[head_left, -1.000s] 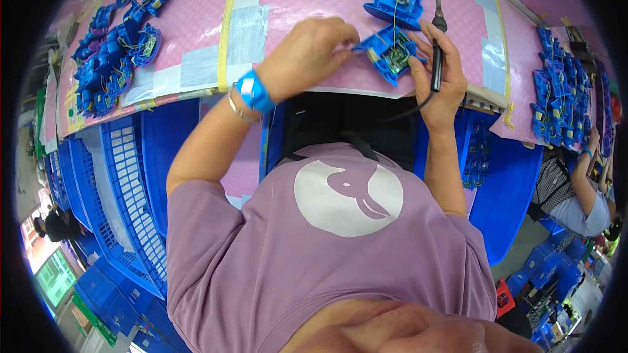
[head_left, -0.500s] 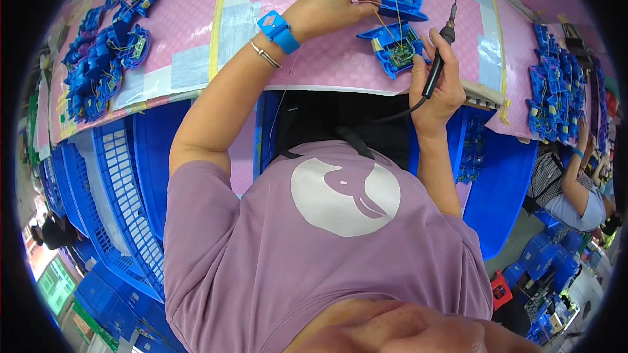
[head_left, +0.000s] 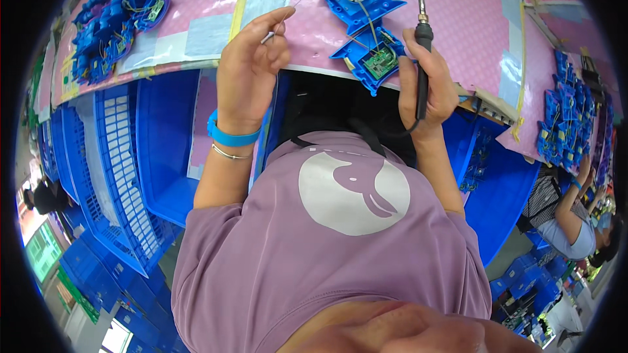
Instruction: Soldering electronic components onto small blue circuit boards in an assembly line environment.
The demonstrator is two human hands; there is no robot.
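My left hand (head_left: 252, 65) is raised at the table's front edge, left of the blue casing. Its fingers are curled, with a thin solder wire (head_left: 297, 4) poking out at the fingertips. My right hand (head_left: 432, 88) grips the black handle of a soldering iron (head_left: 423, 42), its metal tip pointing away from me. Between the hands lies an opened blue plastic casing in two halves. The far half (head_left: 366, 10) carries a round speaker; the near half (head_left: 360, 72) holds a green circuit board (head_left: 379, 63), with thin wires joining them. My right fingers are beside the near half, which juts over the table edge.
Clusters of blue casings with wires stand at the far left (head_left: 104, 42) and far right (head_left: 566, 114) of the pink-covered table (head_left: 458, 19). Blue crates (head_left: 173, 147) sit below the edge. At right, another person's arm (head_left: 572, 206) reaches to the table.
My left hand has moved left and toward me, away from the casing's wires. The casing has shifted left in view. The soldering iron is more upright in my right hand, slightly nearer me.
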